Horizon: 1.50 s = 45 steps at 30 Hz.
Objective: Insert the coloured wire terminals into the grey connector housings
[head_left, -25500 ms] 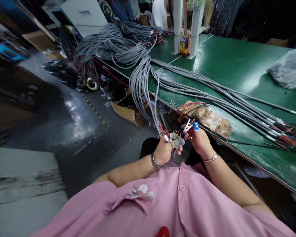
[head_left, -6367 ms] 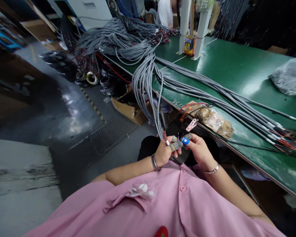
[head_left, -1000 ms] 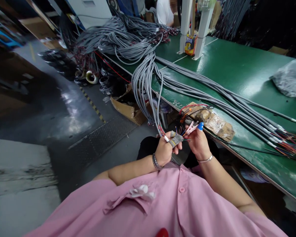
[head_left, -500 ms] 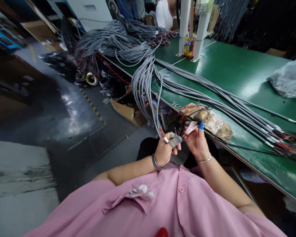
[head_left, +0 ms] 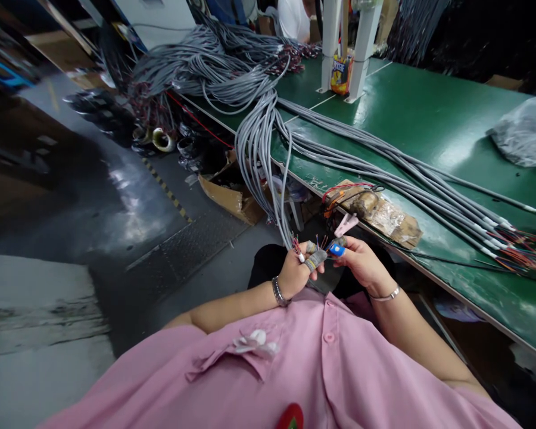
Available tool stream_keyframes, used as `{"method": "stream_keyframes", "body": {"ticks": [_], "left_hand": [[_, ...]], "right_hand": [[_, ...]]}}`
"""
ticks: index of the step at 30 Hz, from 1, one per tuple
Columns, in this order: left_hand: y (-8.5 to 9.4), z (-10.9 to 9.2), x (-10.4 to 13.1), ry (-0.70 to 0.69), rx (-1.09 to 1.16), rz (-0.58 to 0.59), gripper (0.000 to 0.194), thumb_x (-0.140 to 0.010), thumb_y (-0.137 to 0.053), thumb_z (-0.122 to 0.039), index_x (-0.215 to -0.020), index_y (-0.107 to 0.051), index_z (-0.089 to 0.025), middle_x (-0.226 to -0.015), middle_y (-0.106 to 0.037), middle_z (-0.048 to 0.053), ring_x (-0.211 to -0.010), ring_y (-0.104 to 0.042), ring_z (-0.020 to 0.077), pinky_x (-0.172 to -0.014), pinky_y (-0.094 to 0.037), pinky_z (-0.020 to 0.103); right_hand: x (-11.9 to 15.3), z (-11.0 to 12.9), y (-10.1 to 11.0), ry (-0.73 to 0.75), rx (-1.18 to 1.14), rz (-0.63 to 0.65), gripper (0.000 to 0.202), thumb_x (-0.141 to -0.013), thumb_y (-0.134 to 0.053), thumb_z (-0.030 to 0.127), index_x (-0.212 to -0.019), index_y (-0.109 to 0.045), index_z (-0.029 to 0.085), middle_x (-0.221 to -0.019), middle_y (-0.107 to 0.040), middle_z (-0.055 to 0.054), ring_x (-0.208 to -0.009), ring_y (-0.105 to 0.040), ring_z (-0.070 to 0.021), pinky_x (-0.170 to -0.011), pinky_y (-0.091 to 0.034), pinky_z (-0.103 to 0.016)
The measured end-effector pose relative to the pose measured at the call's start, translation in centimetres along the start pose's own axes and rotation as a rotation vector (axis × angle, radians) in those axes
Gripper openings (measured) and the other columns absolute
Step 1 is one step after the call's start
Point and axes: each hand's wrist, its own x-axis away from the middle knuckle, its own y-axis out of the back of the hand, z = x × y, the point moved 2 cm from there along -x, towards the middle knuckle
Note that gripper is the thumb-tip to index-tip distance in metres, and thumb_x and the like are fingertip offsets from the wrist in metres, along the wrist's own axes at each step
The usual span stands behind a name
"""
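In the head view my left hand (head_left: 293, 277), with grey covers on its thumb and a finger, is closed on the end of a grey cable (head_left: 287, 229). Thin coloured wires (head_left: 322, 242) fan out from that hand. My right hand (head_left: 362, 262), wearing a blue thumb cover and a grey finger cover, is pinched at the wire tips; exactly which wires lie between the fingers is too small to tell. A pink clip (head_left: 346, 224) sits just beyond the right fingers, next to a tape-wrapped block (head_left: 386, 217) on the bench edge.
The green bench (head_left: 429, 113) carries grey cables (head_left: 384, 170) with coloured wire ends. A large cable heap (head_left: 205, 71) lies at the far left. White posts (head_left: 360, 53), a yellow packet (head_left: 340, 74) and a plastic bag (head_left: 524, 134) stand farther back. Below is a cardboard box (head_left: 226, 196); a person (head_left: 293, 21) is behind.
My right hand has turned and closed, its blue-covered thumb coming down and left to the wires. The pink clip shows more plainly. My left hand keeps its hold with little movement.
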Motion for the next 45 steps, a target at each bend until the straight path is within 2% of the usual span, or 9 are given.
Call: {"method": "stream_keyframes", "body": {"ticks": [7, 13, 18, 20, 26, 32, 35, 39, 45], "left_hand": [[-0.5, -0.9, 0.2, 0.092, -0.088, 0.206, 0.034, -0.076, -0.069, -0.046, -0.07, -0.057, -0.015, -0.055, -0.062, 0.001, -0.037, -0.049, 0.0072, -0.038, -0.036, 0.019], [-0.1, -0.6, 0.0, 0.055, 0.092, 0.079, 0.037, -0.075, -0.07, -0.047, -0.066, -0.056, -0.014, -0.054, -0.061, 0.0, -0.036, -0.047, 0.0066, -0.036, -0.033, 0.019], [-0.5, -1.3, 0.0, 0.047, 0.188, -0.02, 0.034, -0.074, -0.071, -0.046, -0.07, -0.057, -0.015, -0.053, -0.061, -0.001, -0.035, -0.047, 0.0066, -0.034, -0.031, 0.018], [-0.9, -1.7, -0.1, 0.042, 0.193, -0.023, 0.034, -0.074, -0.071, -0.045, -0.069, -0.057, -0.015, -0.053, -0.061, -0.001, -0.035, -0.047, 0.0067, -0.034, -0.031, 0.018], [-1.6, -2.7, -0.7, 0.03, 0.195, -0.066, 0.036, -0.073, -0.071, -0.047, -0.065, -0.054, -0.016, -0.053, -0.061, -0.001, -0.035, -0.047, 0.0063, -0.035, -0.031, 0.018], [-1.7, -2.4, -1.0, 0.016, 0.215, -0.044, 0.033, -0.074, -0.071, -0.044, -0.068, -0.055, -0.016, -0.054, -0.061, -0.001, -0.035, -0.047, 0.0064, -0.035, -0.031, 0.019], [-1.8, -2.2, -1.0, 0.013, 0.206, -0.027, 0.033, -0.075, -0.071, -0.044, -0.069, -0.055, -0.016, -0.054, -0.062, -0.001, -0.035, -0.047, 0.0061, -0.035, -0.031, 0.018], [-1.9, -2.3, -1.0, 0.028, 0.19, -0.017, 0.035, -0.074, -0.071, -0.047, -0.069, -0.054, -0.016, -0.053, -0.061, -0.002, -0.035, -0.047, 0.0062, -0.035, -0.032, 0.018], [-2.0, -2.1, -1.0, 0.044, 0.153, 0.002, 0.035, -0.074, -0.071, -0.047, -0.069, -0.055, -0.016, -0.053, -0.061, -0.002, -0.035, -0.047, 0.0061, -0.035, -0.03, 0.018]], "right_hand": [[0.1, 0.8, -0.5, 0.047, 0.128, 0.052, 0.022, -0.072, -0.078, 0.036, -0.073, -0.067, 0.017, -0.066, -0.063, 0.002, -0.058, -0.051, -0.0093, -0.059, -0.043, -0.023], [-0.5, -0.4, 0.8, 0.026, -0.065, 0.0, 0.024, -0.073, -0.077, 0.038, -0.076, -0.068, 0.017, -0.063, -0.061, 0.002, -0.055, -0.049, -0.0089, -0.058, -0.044, -0.024], [-1.5, -0.7, 1.5, -0.002, -0.33, -0.124, 0.047, -0.074, -0.065, 0.064, -0.086, -0.069, 0.019, -0.077, -0.066, -0.002, -0.059, -0.056, -0.0112, -0.061, -0.051, -0.027], [-1.9, -0.4, 1.0, 0.042, -0.314, -0.134, 0.048, -0.074, -0.064, 0.066, -0.086, -0.068, 0.019, -0.078, -0.066, -0.002, -0.061, -0.056, -0.0112, -0.061, -0.051, -0.026], [-2.6, 0.4, -0.1, 0.201, -0.244, -0.291, 0.034, -0.076, -0.071, 0.052, -0.071, -0.061, 0.02, -0.057, -0.053, 0.004, -0.05, -0.045, -0.0087, -0.052, -0.042, -0.024], [-2.5, -0.1, 0.2, 0.367, -0.127, -0.441, 0.038, -0.081, -0.064, 0.056, -0.068, -0.059, 0.021, -0.054, -0.048, 0.005, -0.048, -0.04, -0.0089, -0.05, -0.038, -0.024], [-2.9, -0.3, 0.2, 0.301, -0.161, -0.38, 0.045, -0.081, -0.057, 0.065, -0.072, -0.061, 0.021, -0.059, -0.053, 0.002, -0.051, -0.044, -0.0103, -0.051, -0.041, -0.025], [-3.5, -0.3, 0.0, 0.159, -0.355, -0.287, 0.043, -0.074, -0.066, 0.064, -0.077, -0.063, 0.021, -0.066, -0.06, 0.001, -0.054, -0.05, -0.0113, -0.052, -0.046, -0.025], [-3.7, -0.1, -0.3, 0.223, -0.39, -0.316, 0.037, -0.075, -0.069, 0.058, -0.076, -0.063, 0.021, -0.067, -0.062, 0.001, -0.057, -0.053, -0.0111, -0.053, -0.047, -0.024]]}}
